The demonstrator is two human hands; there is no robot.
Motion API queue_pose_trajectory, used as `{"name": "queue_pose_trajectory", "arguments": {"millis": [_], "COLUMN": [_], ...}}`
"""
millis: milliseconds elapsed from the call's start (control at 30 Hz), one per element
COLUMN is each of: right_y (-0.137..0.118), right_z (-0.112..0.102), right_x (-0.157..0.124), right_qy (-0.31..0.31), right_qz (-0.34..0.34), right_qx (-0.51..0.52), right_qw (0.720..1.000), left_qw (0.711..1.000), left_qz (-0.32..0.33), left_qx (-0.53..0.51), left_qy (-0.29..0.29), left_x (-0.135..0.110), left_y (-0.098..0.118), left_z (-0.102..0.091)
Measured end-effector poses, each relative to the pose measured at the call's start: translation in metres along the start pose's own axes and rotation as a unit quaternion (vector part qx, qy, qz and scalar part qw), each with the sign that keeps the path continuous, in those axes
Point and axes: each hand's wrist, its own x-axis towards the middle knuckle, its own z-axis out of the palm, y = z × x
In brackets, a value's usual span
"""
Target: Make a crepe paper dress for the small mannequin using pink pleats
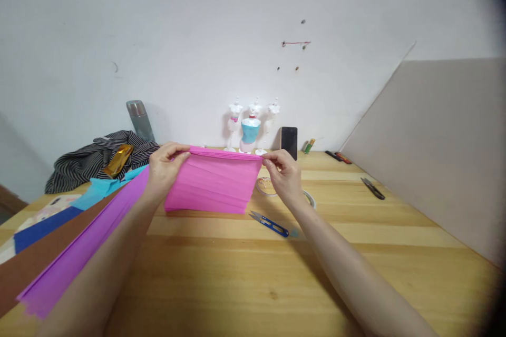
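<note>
A sheet of bright pink crepe paper hangs between my two hands above the wooden table. Its top edge is folded over in a narrow band. My left hand pinches the upper left corner between thumb and fingers. At the upper right corner, my right hand is closed in the same kind of pinch. Just below the right side of the sheet lies a pair of blue-handled thread snips. Rolls of tape lie partly hidden behind my right hand and wrist.
Small white mannequins stand by the wall beside a phone and green thread spool. Dark snips lie right. At left are a bottle, striped cloth, purple paper and brown paper.
</note>
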Motion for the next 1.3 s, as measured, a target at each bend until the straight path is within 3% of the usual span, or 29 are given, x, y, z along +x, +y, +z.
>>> {"name": "queue_pose_trajectory", "arguments": {"millis": [100, 300, 467, 600, 767, 967, 1300], "right_y": [0.001, 0.002, -0.010, -0.016, -0.016, -0.013, -0.013], "right_z": [0.002, 0.003, 0.001, -0.002, -0.004, -0.004, -0.003], "right_x": [0.000, 0.001, 0.006, 0.008, 0.008, 0.008, 0.008], "right_qy": [0.003, -0.008, -0.036, -0.036, -0.035, -0.032, 0.004], "right_qz": [0.028, 0.137, 0.277, 0.336, 0.358, 0.349, 0.295], "right_qx": [0.008, 0.046, 0.151, 0.245, 0.300, 0.351, 0.337], "right_qw": [1.000, 0.989, 0.948, 0.909, 0.883, 0.869, 0.894], "left_qw": [1.000, 0.994, 0.991, 0.979, 0.955, 0.929, 0.924], "left_qz": [-0.008, -0.105, -0.129, -0.185, -0.246, -0.259, -0.245], "left_qx": [0.007, -0.016, -0.015, -0.079, -0.159, -0.262, -0.293], "left_qy": [-0.007, -0.023, -0.023, -0.034, -0.036, -0.042, -0.029], "left_x": [0.000, 0.002, 0.000, -0.002, 0.000, -0.001, 0.001], "left_y": [-0.002, -0.009, 0.006, 0.020, 0.025, 0.021, 0.024], "left_z": [0.001, 0.005, 0.005, 0.004, 0.003, 0.001, -0.001]}}
